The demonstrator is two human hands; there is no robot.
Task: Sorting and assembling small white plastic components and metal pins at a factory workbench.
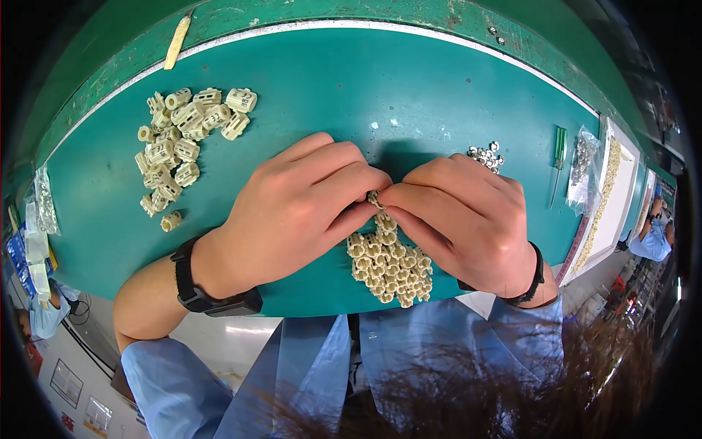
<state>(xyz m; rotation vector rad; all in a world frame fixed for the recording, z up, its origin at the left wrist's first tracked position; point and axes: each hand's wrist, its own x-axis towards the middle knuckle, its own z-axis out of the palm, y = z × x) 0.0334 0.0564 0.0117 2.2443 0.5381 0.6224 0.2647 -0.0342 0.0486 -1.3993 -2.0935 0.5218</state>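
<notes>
My left hand and my right hand meet over the middle of the green table. Between their pinched fingertips is a small cream plastic part, mostly hidden by the fingers. Just below it, near the table's front edge, a cluster of small cream plastic parts with notched ends stands close together. Partly behind my right hand lies a little heap of shiny metal pieces. Off to the left is a loose pile of larger cream plastic sleeves, some with dark markings.
A green-handled screwdriver lies at the right beside a clear bag of small parts. Beyond is a white tray with a row of cream parts. A yellowish strip rests on the far rim. Plastic bags lie at the left edge.
</notes>
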